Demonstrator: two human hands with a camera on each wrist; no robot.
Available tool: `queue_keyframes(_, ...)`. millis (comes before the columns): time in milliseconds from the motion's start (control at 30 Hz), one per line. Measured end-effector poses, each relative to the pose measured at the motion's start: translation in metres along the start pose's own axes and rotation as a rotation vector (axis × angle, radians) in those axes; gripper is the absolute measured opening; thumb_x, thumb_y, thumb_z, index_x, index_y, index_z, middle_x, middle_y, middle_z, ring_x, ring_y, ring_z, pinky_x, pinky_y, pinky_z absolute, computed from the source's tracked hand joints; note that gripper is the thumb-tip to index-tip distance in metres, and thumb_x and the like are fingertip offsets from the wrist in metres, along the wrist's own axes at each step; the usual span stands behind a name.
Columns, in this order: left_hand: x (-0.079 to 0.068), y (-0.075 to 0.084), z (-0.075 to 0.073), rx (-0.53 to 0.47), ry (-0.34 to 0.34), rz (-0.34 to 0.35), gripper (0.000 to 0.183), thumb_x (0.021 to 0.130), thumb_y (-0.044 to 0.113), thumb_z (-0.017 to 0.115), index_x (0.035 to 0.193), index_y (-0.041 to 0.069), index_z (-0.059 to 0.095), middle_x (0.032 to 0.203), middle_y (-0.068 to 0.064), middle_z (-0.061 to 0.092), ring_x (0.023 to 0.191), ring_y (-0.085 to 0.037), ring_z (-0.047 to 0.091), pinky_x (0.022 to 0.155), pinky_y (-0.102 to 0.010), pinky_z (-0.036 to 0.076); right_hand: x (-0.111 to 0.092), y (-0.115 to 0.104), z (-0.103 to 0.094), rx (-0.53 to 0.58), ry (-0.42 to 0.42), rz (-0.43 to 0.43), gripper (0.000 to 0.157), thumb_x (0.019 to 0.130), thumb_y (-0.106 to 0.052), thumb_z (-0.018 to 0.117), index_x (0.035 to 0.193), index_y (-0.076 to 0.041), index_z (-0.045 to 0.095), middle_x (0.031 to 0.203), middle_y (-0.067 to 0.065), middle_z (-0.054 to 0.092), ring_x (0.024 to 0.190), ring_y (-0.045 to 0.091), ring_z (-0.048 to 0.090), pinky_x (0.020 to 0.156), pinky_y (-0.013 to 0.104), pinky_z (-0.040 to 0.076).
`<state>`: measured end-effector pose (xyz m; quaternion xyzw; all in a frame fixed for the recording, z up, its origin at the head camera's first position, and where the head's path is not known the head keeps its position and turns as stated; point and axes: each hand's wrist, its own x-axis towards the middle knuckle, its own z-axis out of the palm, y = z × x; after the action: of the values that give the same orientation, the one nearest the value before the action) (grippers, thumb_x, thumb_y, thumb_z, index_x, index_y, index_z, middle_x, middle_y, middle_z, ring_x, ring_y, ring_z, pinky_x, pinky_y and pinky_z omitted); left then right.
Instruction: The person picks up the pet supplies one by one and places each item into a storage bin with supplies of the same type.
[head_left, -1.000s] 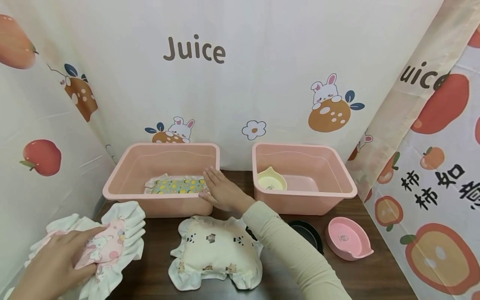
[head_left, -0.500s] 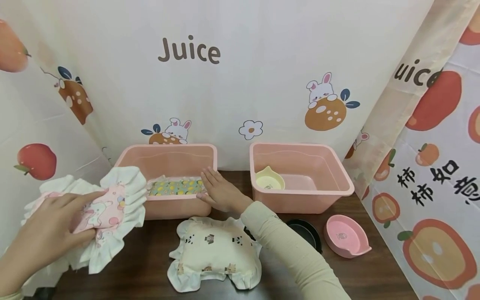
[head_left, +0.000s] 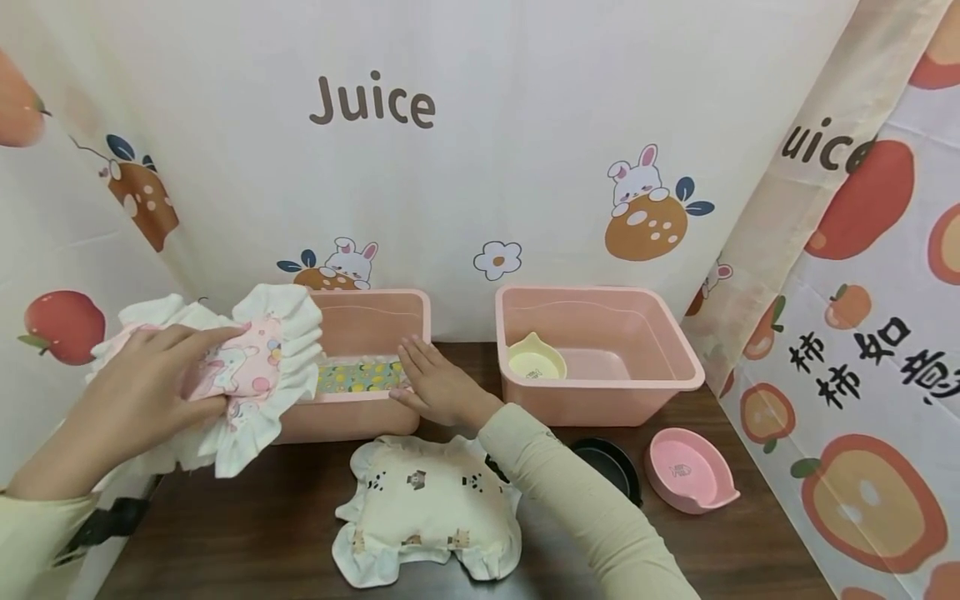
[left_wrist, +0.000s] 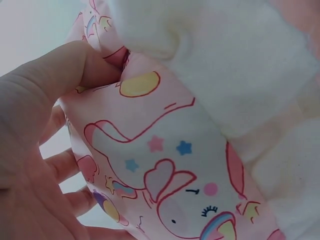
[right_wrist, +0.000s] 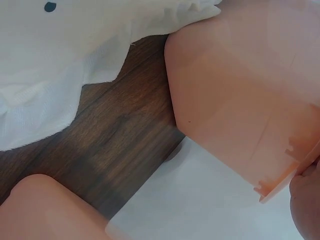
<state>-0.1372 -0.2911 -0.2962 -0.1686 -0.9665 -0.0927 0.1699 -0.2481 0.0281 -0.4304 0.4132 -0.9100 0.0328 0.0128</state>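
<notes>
Left hand has the pink ruffled cushion pinched, fingers bent, thumb on one face and the others on the opposite one; fabric bunches at the thumb. Cushion is off the surface, tilted, its ruffle covering the left end of the left bin in the head view; can't tell if it touches the rim. Right hand lies on that bin's near right corner, fingers straight and close together, no grasp visible. Lemon-print cushion lies on the left bin's floor. Cream animal-print cushion sits flat just in front of the left bin's right end. Right bin stands apart, yellow dish inside at its left side. In front of it: black dish, partly behind the right sleeve, and pink dish just beside.
</notes>
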Motion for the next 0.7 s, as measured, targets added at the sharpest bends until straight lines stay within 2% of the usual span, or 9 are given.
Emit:
queue_keyframes(200,0.025,0.003,0.004,-0.036,-0.037,-0.024,0.082,0.061,0.022,0.091,0.132,0.007,0.055,0.118,-0.028,0.055,0.102,-0.045,0.045,0.079,-0.059,0.039,-0.001,-0.001,-0.001,-0.001,0.007,-0.001,0.073,0.103,-0.050,0.024,0.152,0.003,0.013,0.160,0.015,0.005,0.147,0.023,-0.006,0.119,0.031,0.000)
queue_keyframes(267,0.033,0.004,0.007,-0.046,-0.031,-0.018,0.080,0.062,0.021,0.090,0.132,0.007,0.055,0.118,-0.028,0.056,0.103,-0.044,0.046,0.080,-0.059,0.039,-0.001,-0.001,-0.001,0.004,0.008,0.000,0.073,0.103,-0.050,0.025,0.151,0.003,0.014,0.160,0.015,0.005,0.147,0.024,-0.006,0.119,0.031,0.000)
queue_keyframes(467,0.053,0.004,0.022,-0.082,-0.004,0.006,0.076,0.066,0.021,0.087,0.134,0.008,0.054,0.113,-0.026,0.057,0.098,-0.043,0.049,0.080,-0.057,0.038,-0.001,-0.001,-0.001,-0.003,0.004,0.000,0.073,0.103,-0.050,0.024,0.152,0.001,0.011,0.160,0.015,0.005,0.147,0.023,-0.007,0.119,0.031,-0.001)
queue_keyframes(700,0.073,0.005,0.042,-0.113,-0.008,-0.009,0.074,0.069,0.020,0.084,0.135,0.009,0.053,0.112,-0.025,0.057,0.090,-0.039,0.049,0.075,-0.052,0.037,0.000,-0.001,0.001,-0.005,0.022,-0.002,0.074,0.102,-0.052,0.023,0.152,0.002,0.011,0.160,0.016,0.006,0.148,0.025,-0.004,0.119,0.031,-0.001)
